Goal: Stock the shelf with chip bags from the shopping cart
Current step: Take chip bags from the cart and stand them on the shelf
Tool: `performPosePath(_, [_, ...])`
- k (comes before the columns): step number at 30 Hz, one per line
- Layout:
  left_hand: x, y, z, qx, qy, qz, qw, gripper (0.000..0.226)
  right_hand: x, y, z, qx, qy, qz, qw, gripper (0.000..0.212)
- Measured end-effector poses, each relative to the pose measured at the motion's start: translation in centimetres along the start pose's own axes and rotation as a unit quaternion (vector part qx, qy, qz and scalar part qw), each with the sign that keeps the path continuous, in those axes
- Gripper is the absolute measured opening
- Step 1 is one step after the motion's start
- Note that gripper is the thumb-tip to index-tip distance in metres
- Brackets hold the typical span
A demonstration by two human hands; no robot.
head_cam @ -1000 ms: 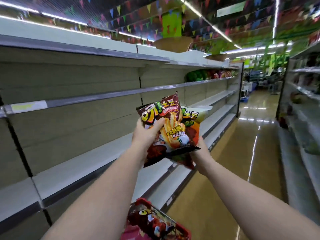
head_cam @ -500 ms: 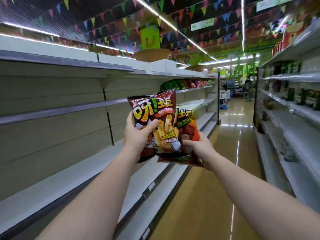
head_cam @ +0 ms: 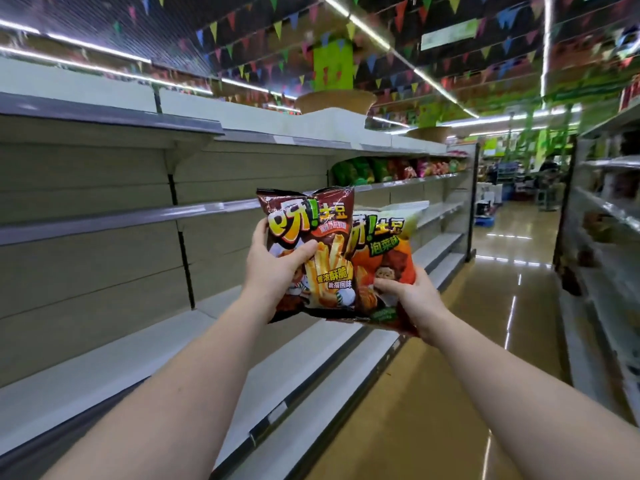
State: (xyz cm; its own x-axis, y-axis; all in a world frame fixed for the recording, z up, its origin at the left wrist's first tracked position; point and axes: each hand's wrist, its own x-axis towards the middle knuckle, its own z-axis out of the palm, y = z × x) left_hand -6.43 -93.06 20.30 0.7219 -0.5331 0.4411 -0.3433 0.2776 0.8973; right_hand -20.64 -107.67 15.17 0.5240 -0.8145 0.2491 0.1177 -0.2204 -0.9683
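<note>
- Left hand (head_cam: pixel 277 268) clamped on glossy brown foil chip bag (head_cam: pixel 311 251), upright, label out: probably for facing
- Right hand (head_cam: pixel 412 299) pinches orange-green foil chip bag (head_cam: pixel 384 258) low; grey metal shelf (head_cam: pixel 114 220) near

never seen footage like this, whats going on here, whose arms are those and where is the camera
There is no machine here. The camera sits on a person's head, looking forward and down, so the two bare arms reaching in from the bottom are that person's own. This is a shop aisle. The left hand grips a dark brown chip bag, thumb across its front. The right hand holds an orange and green chip bag by its lower edge, partly tucked behind the brown one. Both bags are held up in the air, not yet on a shelf. To the left run long bare shelves; further down, one shelf carries a row of other bags. More shelving lines the right side.
</note>
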Motion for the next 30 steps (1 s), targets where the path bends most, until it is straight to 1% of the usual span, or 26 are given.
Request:
performPosePath(2, [2.8,-1.6,1.8,0.002,0.009,0.004,1.0,0.079,3.6,1.1,-0.4,0.004,-0.007,0.002,1.0,0.068])
performPosePath(3, [4.4,-2.5,2.6,0.001,0.013,0.006,1.0,0.079,5.5,1.5,-0.6,0.009,-0.011,0.003,1.0,0.068])
performPosePath(7, [12.7,-5.9,6.1,0.005,0.018,0.02,1.0,0.08,14.3,2.5,-1.5,0.021,0.0,-0.017,1.0,0.054])
performPosePath(10, [19.4,-7.5,8.8,0.013,0.02,0.02,1.0,0.086,21.0,2.4,-2.2,0.025,-0.006,-0.034,0.999,0.032])
performPosePath(13, [25.0,-8.8,11.8,0.017,0.023,0.014,1.0,0.098,27.6,2.4,-3.0,0.053,-0.006,-0.04,0.998,0.029])
performPosePath(17, [31.4,-11.1,15.9,0.036,0.024,0.02,0.999,0.094,36.1,3.8,-3.8,0.063,-0.004,-0.038,0.997,0.037])
performPosePath(18, [33.1,-11.8,16.8,0.042,0.026,0.025,0.998,0.093,38.3,4.4,-3.8,0.067,-0.01,-0.038,0.997,0.044])
performPosePath(20, [36.2,-13.2,18.8,0.047,0.035,0.037,0.998,0.093,42.7,5.5,-4.0,0.069,-0.024,-0.034,0.997,0.065])
performPosePath(21, [37.8,-13.8,19.7,0.048,0.044,0.043,0.997,0.093,45.0,6.0,-4.1,0.071,-0.031,-0.038,0.996,0.064])
performPosePath(23, [41.0,-15.2,21.6,0.058,0.066,0.056,0.995,0.092,49.9,7.2,-4.7,0.076,-0.043,-0.048,0.995,0.042])
performPosePath(24, [42.5,-15.8,22.6,0.066,0.078,0.06,0.993,0.091,52.4,7.7,-5.0,0.083,-0.045,-0.049,0.994,0.036])
performPosePath(27, [47.1,-17.0,25.6,0.097,0.123,0.052,0.986,0.091,59.7,8.5,-6.4,0.104,-0.062,-0.034,0.992,0.029])
performPosePath(29, [50.1,-17.3,27.5,0.121,0.152,0.04,0.98,0.081,64.8,8.7,-7.1,0.118,-0.086,-0.022,0.989,0.018])
performPosePath(30, [51.6,-17.5,28.3,0.131,0.162,0.033,0.977,0.074,67.1,8.7,-7.2,0.124,-0.095,-0.011,0.988,0.022])
